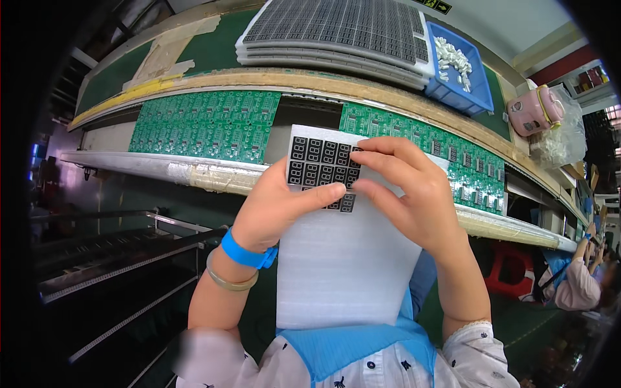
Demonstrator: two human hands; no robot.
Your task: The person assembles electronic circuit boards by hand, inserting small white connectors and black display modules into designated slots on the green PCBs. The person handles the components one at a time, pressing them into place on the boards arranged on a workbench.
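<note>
A white foam sheet [343, 271] lies in front of my body, its far end carrying rows of black seven-segment digit displays [314, 151]. My left hand [272, 200] grips the sheet's left edge, its thumb lying across the lower displays and hiding some of them. Around the right end of the rows my right hand [424, 197] is bent, fingertips and thumb against the displays there. Those fingers partly cover the end displays. Beyond the sheet, green circuit boards [207, 126] sit in the rail at left. More circuit boards [479, 174] at right bear several black displays.
Stacked foam sheets full of displays [336, 32] rest on the bench behind the rail. A blue bin [475, 90] of small white parts stands beside them, near a pink container [533, 111]. A metal rack [129, 271] is at lower left; another person [577, 284] works at far right.
</note>
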